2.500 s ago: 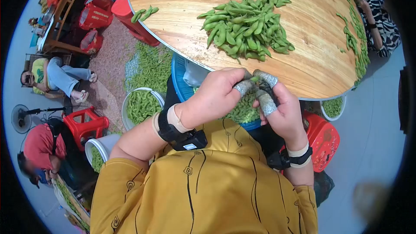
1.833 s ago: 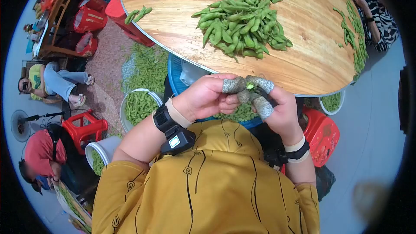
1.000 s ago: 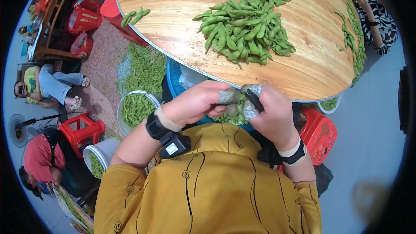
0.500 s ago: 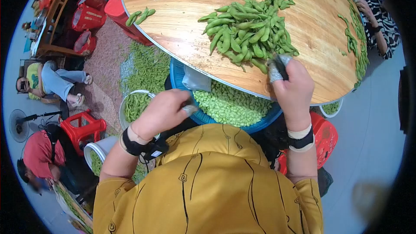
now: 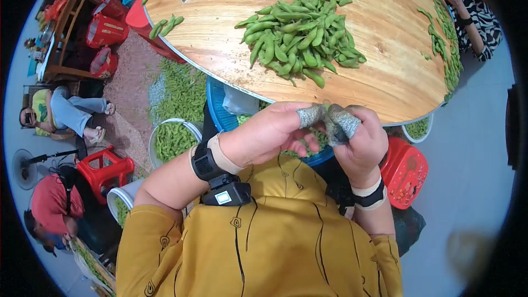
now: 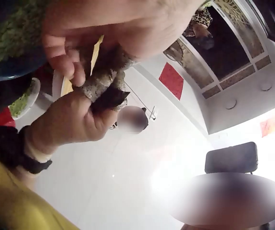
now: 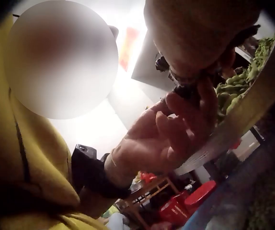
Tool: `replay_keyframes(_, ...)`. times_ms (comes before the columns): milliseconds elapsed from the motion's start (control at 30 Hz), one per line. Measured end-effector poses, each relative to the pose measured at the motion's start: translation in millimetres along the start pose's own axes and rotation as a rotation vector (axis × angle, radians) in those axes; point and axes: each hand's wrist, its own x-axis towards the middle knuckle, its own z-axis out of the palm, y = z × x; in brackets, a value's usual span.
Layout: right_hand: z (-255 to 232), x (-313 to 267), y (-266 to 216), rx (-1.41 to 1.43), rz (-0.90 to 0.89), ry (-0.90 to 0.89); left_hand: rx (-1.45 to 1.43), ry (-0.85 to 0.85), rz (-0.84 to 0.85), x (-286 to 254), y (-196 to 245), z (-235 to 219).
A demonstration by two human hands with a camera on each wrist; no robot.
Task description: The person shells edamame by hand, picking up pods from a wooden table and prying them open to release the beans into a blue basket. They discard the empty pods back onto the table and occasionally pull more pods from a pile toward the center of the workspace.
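Above the blue basket (image 5: 215,102), the wrapped fingertips of both hands meet at the table's near edge. The left hand (image 5: 269,135) comes from the left with bent lower fingers; whatever lies between its thumb and fingertip is hidden. My right hand (image 5: 360,143) curls its taped thumb and finger inward. In the left wrist view, the right hand (image 6: 75,117) grips a dark pointed object (image 6: 113,97) against the left fingertips. Green pods (image 5: 302,38) lie heaped on the wooden table (image 5: 385,77), beyond the hands. Shelled beans show partly in the basket.
White buckets of green stuff stand left (image 5: 198,129) and right (image 5: 430,129). A red stool (image 5: 407,173) is by the right forearm. More pods (image 5: 184,91) cover the floor. Other people sit at left and at the table's far right.
The right hand has come back from the pod heap toward the body, and the left hand has moved right and up to meet it. Together they now cover much of the basket.
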Motion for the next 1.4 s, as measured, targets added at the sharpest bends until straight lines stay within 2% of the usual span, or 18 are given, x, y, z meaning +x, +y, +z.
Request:
replay_keyframes(133,7.3,-1.1,1.2,0.037,-0.104,0.022,-0.194,-0.023,0.024,-2.9,0.1,-2.4)
replay_keyframes(267,6.8,0.3,-1.8,0.027,-0.073,-0.014,-0.16,0.02,0.101,-2.3,-0.9,-4.1)
replay_keyframes(333,8.5,-3.0,-6.3,0.357,0.293,-0.059,0.079,0.157,0.177,-2.3,0.7,-2.0)
replay_keyframes(367,7.5,-3.6,-9.1,0.487,0.41,-0.033,0.082,0.156,0.171,-2.4,1.6,-1.5)
replay_keyframes(400,2.3,-2.9,-9.8,0.486,0.417,-0.028,0.091,0.183,0.17,-2.4,2.9,-1.4)
replay_keyframes(467,-9.7,-1.1,-10.3,0.842,0.899,-0.283,0.105,0.206,0.162,-1.9,3.0,-0.9)
replay_keyframes(533,-10.5,-2.5,-10.1,0.844,0.89,-0.285,0.14,0.187,0.168,-1.0,1.7,-0.2)
replay_keyframes(600,-9.9,-3.9,-6.8,0.76,0.743,-0.274,0.123,0.18,0.147,1.0,-1.1,-1.2)
replay_keyframes(633,-8.6,-4.0,-3.7,0.762,0.744,-0.272,0.104,0.174,0.13,1.8,-2.0,-1.8)
replay_keyframes(700,-5.4,-4.4,3.6,0.694,0.564,-0.223,0.091,0.133,0.09,0.9,-1.3,-3.6)
replay_keyframes(800,-2.9,-5.4,9.1,0.834,0.576,-0.25,0.026,0.071,0.001,-1.0,-1.1,-8.6)
replay_keyframes(967,-5.1,-4.5,14.2,0.828,0.512,-0.298,-0.062,0.041,-0.12,-4.2,-0.3,-10.8)
replay_keyframes(1033,-6.1,-5.2,14.3,0.834,0.49,-0.293,-0.033,-0.04,-0.16,-3.9,-1.2,-15.5)
replay_keyframes(1167,-8.9,-8.9,14.4,0.8,0.564,-0.356,0.149,0.023,-0.095,-7.0,1.1,-1.1)
replay_keyframes(1233,-8.2,-9.7,14.0,0.799,0.593,-0.368,0.431,-0.028,0.025,-9.8,3.2,4.1)
replay_keyframes(1333,-2.5,-10.5,10.9,0.943,0.611,-0.385,0.544,0.02,0.109,-6.1,-5.1,-1.6)
replay_keyframes(1367,1.4,-11.1,8.5,0.914,0.607,-0.329,0.545,0.021,0.109,-5.5,-5.4,-0.8)
replay_keyframes(1400,3.5,-11.1,6.9,0.884,0.601,-0.274,0.515,0.11,0.122,-4.6,-5.0,0.3)
